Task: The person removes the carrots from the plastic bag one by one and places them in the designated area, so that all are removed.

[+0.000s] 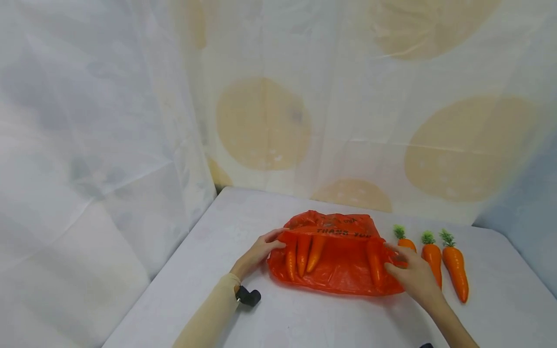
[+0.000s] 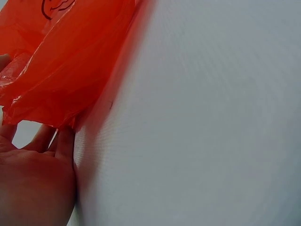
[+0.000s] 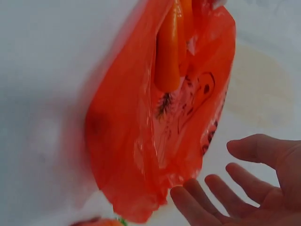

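A red plastic bag (image 1: pixel 339 270) printed "THANK YOU" lies with its mouth spread toward me. Three orange carrots (image 1: pixel 302 255) are inside its left part; their ends show in the right wrist view too. A long orange-red shape (image 1: pixel 375 263) appears at the bag's right end. My left hand (image 1: pixel 260 249) holds the left edge of the mouth between thumb and fingers; the bag (image 2: pixel 70 70) hides those fingertips in the left wrist view. At the right edge is my right hand (image 1: pixel 413 270), its fingers spread and fingertips right by the plastic (image 3: pixel 141 188).
Beyond my right hand, three more carrots with green tops lie on the white table (image 1: pixel 278 319), the outermost carrot (image 1: pixel 455 273) fully in sight. A patterned curtain (image 1: pixel 348 96) hangs behind the table. A black wrist device (image 1: pixel 249 296) sits by my left sleeve.
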A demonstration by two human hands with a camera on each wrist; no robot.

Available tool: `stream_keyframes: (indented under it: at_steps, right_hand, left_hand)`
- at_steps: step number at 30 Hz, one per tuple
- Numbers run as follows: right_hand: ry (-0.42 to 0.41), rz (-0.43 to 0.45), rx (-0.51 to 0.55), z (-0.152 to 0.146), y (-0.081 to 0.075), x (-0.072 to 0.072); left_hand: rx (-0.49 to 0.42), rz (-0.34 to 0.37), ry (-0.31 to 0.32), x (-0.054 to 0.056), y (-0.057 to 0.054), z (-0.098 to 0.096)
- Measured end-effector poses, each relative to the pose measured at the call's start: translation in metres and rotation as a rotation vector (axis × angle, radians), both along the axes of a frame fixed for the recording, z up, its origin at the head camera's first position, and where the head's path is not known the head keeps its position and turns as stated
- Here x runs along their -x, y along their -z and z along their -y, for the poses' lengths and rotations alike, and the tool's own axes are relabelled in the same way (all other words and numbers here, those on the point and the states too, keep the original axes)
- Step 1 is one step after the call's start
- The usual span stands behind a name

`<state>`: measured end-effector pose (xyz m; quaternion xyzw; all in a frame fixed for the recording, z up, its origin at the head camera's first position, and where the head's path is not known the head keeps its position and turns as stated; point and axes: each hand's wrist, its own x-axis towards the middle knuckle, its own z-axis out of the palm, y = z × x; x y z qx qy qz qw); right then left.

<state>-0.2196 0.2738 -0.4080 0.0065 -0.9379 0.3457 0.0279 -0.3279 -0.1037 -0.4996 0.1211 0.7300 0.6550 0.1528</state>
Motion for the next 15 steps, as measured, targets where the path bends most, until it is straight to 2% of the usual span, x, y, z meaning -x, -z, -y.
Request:
stream_keyframes:
  at_steps: [8,15]
  right_hand:
    - [-0.084,-0.012,-0.027,0.034,0.016,0.013]
    - [-0.136,0.014,-0.005,0.057,0.032,0.027]
  left_hand:
    - [0.0,-0.004,0.006,-0.001,0.001,0.0]
    - [-0.006,-0.015,0.004,0.0,0.0,0.0]
